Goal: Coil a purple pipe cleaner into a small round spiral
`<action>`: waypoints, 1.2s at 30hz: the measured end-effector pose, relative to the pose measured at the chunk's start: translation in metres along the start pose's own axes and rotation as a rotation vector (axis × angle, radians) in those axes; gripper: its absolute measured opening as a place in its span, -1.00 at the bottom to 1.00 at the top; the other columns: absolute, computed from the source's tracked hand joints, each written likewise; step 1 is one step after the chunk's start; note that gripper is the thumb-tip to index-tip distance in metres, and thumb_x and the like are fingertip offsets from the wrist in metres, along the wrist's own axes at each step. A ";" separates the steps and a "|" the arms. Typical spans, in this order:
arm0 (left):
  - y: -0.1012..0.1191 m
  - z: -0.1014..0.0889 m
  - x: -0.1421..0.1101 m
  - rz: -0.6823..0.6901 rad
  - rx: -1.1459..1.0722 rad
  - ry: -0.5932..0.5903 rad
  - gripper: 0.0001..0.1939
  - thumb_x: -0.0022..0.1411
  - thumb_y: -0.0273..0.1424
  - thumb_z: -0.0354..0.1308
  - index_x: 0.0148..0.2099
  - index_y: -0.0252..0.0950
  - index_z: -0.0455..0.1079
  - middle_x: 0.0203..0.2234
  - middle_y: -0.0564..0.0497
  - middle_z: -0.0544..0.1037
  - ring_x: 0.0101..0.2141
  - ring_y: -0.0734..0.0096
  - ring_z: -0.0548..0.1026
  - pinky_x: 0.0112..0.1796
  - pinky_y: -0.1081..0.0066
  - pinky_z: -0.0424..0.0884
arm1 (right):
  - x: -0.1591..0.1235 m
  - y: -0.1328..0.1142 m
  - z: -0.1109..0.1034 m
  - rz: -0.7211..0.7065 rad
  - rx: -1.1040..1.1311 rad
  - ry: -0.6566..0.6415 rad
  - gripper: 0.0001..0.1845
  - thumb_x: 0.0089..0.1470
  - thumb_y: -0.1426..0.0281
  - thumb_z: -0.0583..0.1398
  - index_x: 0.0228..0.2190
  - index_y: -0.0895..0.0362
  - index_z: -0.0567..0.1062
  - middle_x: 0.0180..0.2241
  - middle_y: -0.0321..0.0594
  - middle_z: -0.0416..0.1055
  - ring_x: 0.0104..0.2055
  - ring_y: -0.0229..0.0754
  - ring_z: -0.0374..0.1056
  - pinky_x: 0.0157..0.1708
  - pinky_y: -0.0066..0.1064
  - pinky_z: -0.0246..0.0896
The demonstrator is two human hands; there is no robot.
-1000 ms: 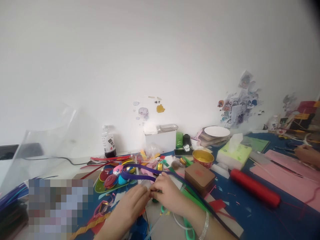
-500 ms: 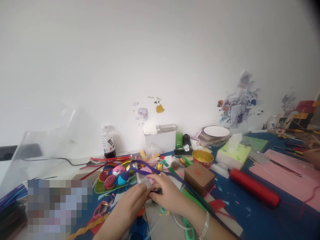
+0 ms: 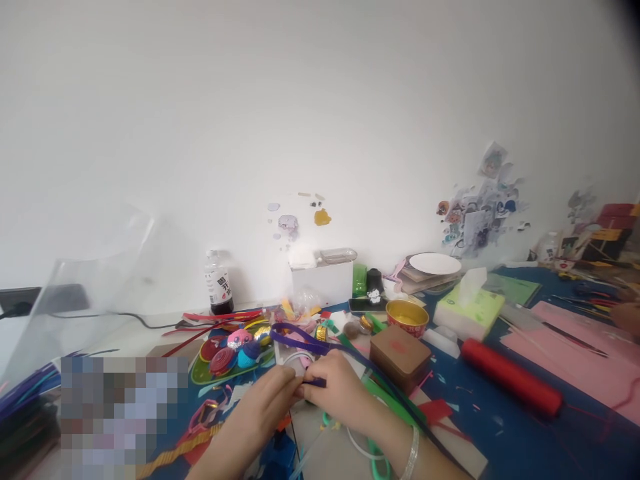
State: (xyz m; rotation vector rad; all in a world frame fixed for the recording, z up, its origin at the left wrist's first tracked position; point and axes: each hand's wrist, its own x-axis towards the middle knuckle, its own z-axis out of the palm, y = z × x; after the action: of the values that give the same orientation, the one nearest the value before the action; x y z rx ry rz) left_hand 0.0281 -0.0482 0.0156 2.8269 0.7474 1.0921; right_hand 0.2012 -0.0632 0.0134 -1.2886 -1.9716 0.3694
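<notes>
Both my hands meet low in the middle of the view over a cluttered craft table. My left hand point(image 3: 263, 407) and my right hand point(image 3: 340, 393) pinch a long purple paper strip point(image 3: 295, 337) between their fingertips. The strip loops up and back from the pinch, and its tail runs down to the right past my right wrist, which wears a silver bangle point(image 3: 411, 453). Just beyond the loop lies a green tray point(image 3: 200, 373) with rolled paper coils in red, blue and pink.
Behind stand a dark drink bottle point(image 3: 219, 291), a white box point(image 3: 321, 279), a gold tin point(image 3: 406, 316), a brown box point(image 3: 400, 353), a tissue pack point(image 3: 469, 308) and a red roll point(image 3: 510, 377). Pink sheets point(image 3: 575, 347) lie right. Another person's hand point(image 3: 627, 313) shows at the right edge.
The purple loop has grown smaller and drawn in toward my fingers. My hands have stayed together at nearly the same spot. The other person's hand has moved toward the right edge.
</notes>
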 end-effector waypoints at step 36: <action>-0.015 0.006 -0.009 0.195 0.138 0.132 -0.75 0.30 -0.45 -0.14 -0.05 -0.26 0.29 -0.23 -0.07 0.49 -0.20 0.37 0.46 -0.21 0.47 0.43 | 0.002 0.001 0.007 -0.121 -0.050 0.071 -0.80 0.04 0.47 0.11 -0.58 0.11 0.40 -0.59 -0.41 0.35 -0.48 -0.32 0.19 -0.30 -0.45 -0.05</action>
State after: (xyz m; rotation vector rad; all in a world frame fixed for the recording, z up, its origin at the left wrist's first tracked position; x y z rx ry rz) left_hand 0.0197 -0.0382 0.0024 3.0207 0.5839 1.3145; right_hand 0.1970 -0.0599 0.0089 -1.1903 -1.9987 0.2135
